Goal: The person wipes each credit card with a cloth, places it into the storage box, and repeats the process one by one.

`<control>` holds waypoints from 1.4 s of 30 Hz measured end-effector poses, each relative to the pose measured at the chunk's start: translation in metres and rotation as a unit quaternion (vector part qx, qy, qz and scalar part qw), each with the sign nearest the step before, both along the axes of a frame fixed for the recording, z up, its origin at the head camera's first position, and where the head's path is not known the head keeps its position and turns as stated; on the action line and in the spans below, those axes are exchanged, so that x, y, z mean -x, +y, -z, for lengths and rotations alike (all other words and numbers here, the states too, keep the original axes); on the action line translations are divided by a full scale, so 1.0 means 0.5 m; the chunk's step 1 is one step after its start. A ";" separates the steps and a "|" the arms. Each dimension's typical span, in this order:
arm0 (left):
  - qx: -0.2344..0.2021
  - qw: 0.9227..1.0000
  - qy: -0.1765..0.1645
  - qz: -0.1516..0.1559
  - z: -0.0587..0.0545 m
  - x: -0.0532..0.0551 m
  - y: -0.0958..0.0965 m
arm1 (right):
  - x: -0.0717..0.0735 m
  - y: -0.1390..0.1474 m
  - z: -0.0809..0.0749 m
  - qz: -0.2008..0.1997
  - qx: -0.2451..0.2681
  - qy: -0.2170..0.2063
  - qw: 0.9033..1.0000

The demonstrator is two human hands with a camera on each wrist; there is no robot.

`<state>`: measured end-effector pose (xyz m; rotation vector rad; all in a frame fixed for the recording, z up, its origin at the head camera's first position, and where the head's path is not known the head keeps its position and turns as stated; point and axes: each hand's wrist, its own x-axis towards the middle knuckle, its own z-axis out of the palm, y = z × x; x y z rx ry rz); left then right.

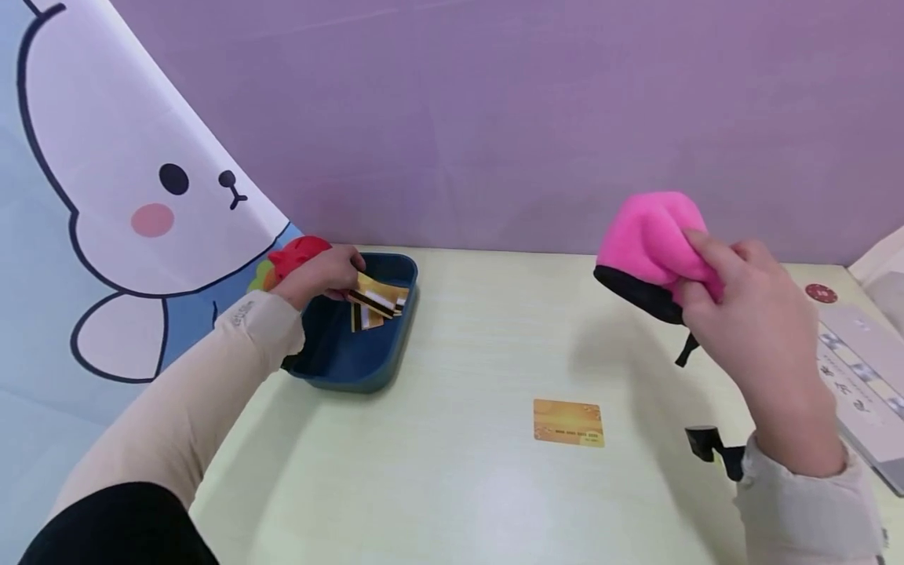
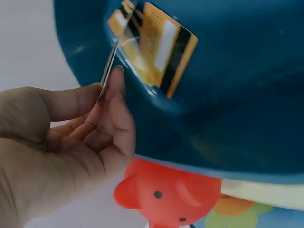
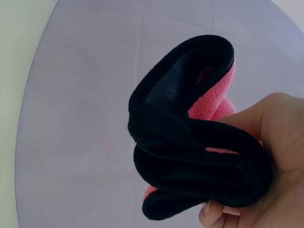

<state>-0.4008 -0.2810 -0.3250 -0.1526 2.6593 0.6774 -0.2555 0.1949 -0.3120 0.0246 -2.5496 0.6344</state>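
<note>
My left hand pinches a gold bank card between thumb and fingers, over the dark blue bin. Seen edge-on in the left wrist view, that card tilts toward other gold cards in the bin, which show a black stripe and white strip. On the other side, my right hand grips a folded pink fleece piece with black trim, raised above the table. Its black-edged opening faces the right wrist camera; its exact kind is unclear. One gold card lies flat on the table between the hands.
A red animal-shaped toy is beside the bin, partly behind my left hand. At the right are a dark red round chip, a grey laptop-like panel and a black object near my sleeve. A purple cloth backdrop borders the table's back.
</note>
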 end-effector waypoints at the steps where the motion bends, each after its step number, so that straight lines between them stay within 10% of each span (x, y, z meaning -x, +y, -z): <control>1: 0.005 1.000 -0.001 -0.003 0.001 0.003 0.000 | -0.001 0.000 0.000 0.002 0.001 0.000 1.000; 8: 0.076 0.996 0.046 0.012 -0.023 -0.004 0.008 | -0.007 -0.006 0.000 0.006 0.008 0.011 1.000; 15: 0.036 0.980 0.134 0.143 -0.071 -0.121 0.165 | -0.014 -0.009 -0.008 0.007 0.013 0.030 0.999; 19: 0.009 0.965 0.073 0.252 -0.029 -0.198 0.299 | -0.018 -0.006 -0.013 0.010 0.014 0.035 0.999; 23: 0.088 0.936 0.032 0.340 0.056 -0.251 0.405 | -0.020 -0.009 -0.013 0.006 0.019 0.044 0.999; 27: 0.173 0.905 0.046 0.386 0.113 -0.281 0.465 | -0.023 -0.022 -0.010 -0.003 0.023 0.047 0.999; 31: 0.189 0.891 0.053 0.410 0.133 -0.287 0.487 | -0.021 -0.031 -0.009 -0.009 0.022 0.056 0.998; 37: 0.180 0.881 0.059 0.434 0.136 -0.272 0.489 | -0.019 -0.033 -0.012 -0.013 0.020 0.075 0.997; 42: 0.128 0.891 0.062 0.432 0.144 -0.274 0.482 | -0.021 -0.032 -0.011 -0.011 0.021 0.056 0.998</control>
